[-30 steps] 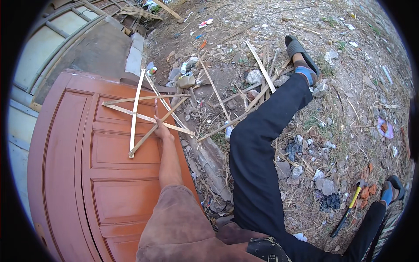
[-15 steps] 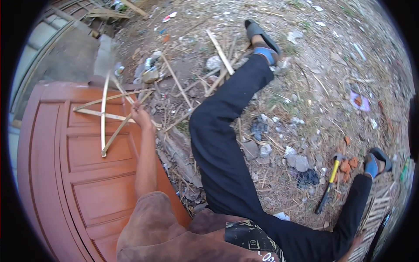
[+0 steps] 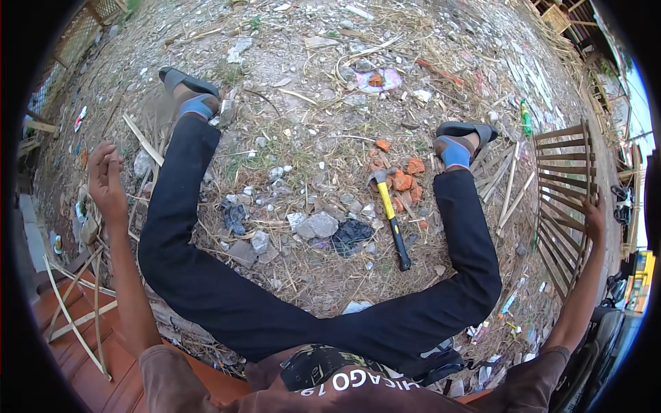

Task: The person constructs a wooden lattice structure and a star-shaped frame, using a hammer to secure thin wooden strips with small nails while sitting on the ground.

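My left hand [image 3: 107, 180] is raised at the left with loosely bent fingers and nothing in it. Below it, the star of thin wooden strips [image 3: 71, 318] rests on a reddish-brown panelled door [image 3: 127, 344]. At the far right, my right hand [image 3: 594, 212] grips the outer edge of a slatted wooden frame [image 3: 566, 168], whose slats fan out; some of its fingers are hidden behind the edge. Between my legs a claw hammer [image 3: 391, 220] with a yellow and black handle lies on the ground.
Broken orange brick pieces [image 3: 406, 180] lie by the hammer's head. Grey stones [image 3: 317, 225] and a crumpled black plastic bag [image 3: 352, 235] are near its handle. Loose wooden strips [image 3: 508, 186] lie beside my right foot, and a green bottle [image 3: 526, 118] stands beyond. Dry litter covers the ground.
My view has swung right. My left hand has let go of the wooden star, which stays on the door. My right hand has come into view, holding the slatted frame.
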Available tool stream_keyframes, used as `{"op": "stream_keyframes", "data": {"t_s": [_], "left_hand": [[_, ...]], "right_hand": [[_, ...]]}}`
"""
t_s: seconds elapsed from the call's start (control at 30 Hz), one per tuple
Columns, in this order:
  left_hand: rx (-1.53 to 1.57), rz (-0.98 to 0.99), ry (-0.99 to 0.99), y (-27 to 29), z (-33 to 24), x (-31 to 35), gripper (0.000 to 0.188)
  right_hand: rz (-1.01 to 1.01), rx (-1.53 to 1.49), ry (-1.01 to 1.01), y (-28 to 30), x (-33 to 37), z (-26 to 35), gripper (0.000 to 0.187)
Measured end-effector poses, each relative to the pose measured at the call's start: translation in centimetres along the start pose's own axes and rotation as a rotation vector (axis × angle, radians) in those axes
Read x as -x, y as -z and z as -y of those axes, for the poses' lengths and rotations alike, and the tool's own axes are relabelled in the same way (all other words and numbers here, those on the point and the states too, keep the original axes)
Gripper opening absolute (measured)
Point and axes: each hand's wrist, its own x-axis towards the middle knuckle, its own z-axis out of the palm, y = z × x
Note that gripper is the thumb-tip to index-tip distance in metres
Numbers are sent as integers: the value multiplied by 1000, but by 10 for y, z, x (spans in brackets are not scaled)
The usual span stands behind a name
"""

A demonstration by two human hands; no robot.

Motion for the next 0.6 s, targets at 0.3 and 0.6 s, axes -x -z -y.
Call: {"op": "stream_keyframes", "data": {"t_s": [0.3, 0.6], "left_hand": [[176, 277, -103, -68, -25, 0, 12], [181, 613, 57, -147, -63, 85, 12]], "right_hand": [[-12, 42, 266, -3, 67, 202, 52], [111, 59, 754, -174, 110, 374, 56]]}}
